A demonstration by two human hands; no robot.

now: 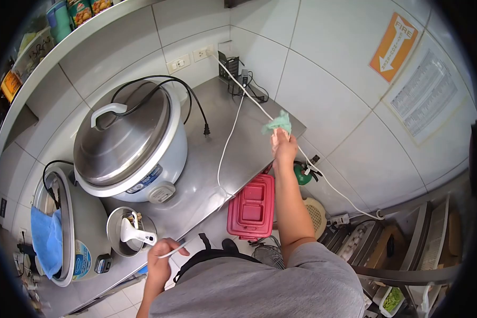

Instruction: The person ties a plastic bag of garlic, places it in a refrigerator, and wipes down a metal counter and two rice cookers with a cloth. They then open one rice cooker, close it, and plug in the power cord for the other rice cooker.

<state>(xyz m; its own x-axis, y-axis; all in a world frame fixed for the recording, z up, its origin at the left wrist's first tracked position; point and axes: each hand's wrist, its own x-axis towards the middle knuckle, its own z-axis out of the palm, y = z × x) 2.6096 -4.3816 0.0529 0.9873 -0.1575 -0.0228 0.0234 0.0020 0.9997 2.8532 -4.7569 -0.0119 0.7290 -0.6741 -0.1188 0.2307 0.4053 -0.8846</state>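
My right hand (284, 147) is stretched out over the far corner of the steel table (204, 159), closed around a light green cloth (279, 123). A white cord (252, 99) runs from the wall outlet (202, 53) past this cloth and on down to the right. Low on the left, my left hand (163, 257) is curled around a thin white cable (174, 253). That cable seems to lead over the table edge and up to a black plug (245, 77) near the wall. Beside my left hand stands a metal pot (113, 228) with a white-handled scoop (134, 233) in it.
A large rice cooker (123, 139) with its black cord on the lid fills the table's left part. Another cooker (85, 233) with a blue cloth (46, 238) stands nearer. Below the edge are a red lidded bin (252, 206) and a green cylinder (302, 174). Shelving (403, 273) stands right.
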